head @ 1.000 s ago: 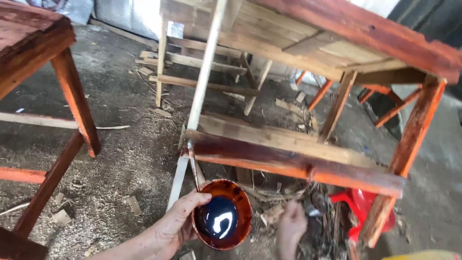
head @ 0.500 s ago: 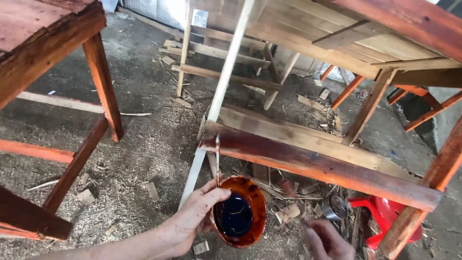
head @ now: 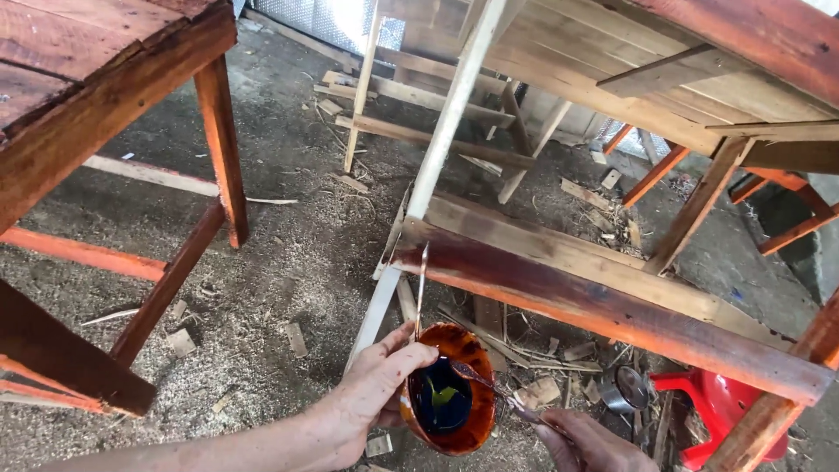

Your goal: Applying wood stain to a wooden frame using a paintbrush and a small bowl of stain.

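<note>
My left hand (head: 374,386) grips a small round tin (head: 479,351) by its rim, low in the view. The tin is smeared orange-brown and holds dark stain, and its thin wire handle (head: 422,281) stands up above my fingers. My right hand (head: 584,442), at the bottom edge, holds a thin brush (head: 482,381) whose tip reaches into the tin. Just behind the tin runs the lower rail (head: 612,313) of a bare wooden table. The rail's front face is wet reddish-brown, and the plank above it is unstained.
A red-brown stained table (head: 105,96) fills the left side, its leg (head: 223,149) standing on the sawdust-strewn floor. Offcuts and wood chips litter the ground. A red plastic stool (head: 725,409) and a small metal can (head: 626,390) lie under the rail at the lower right.
My right hand has moved the brush tip into the tin. The tin has stayed in my left hand, and my view has shifted slightly to the left.
</note>
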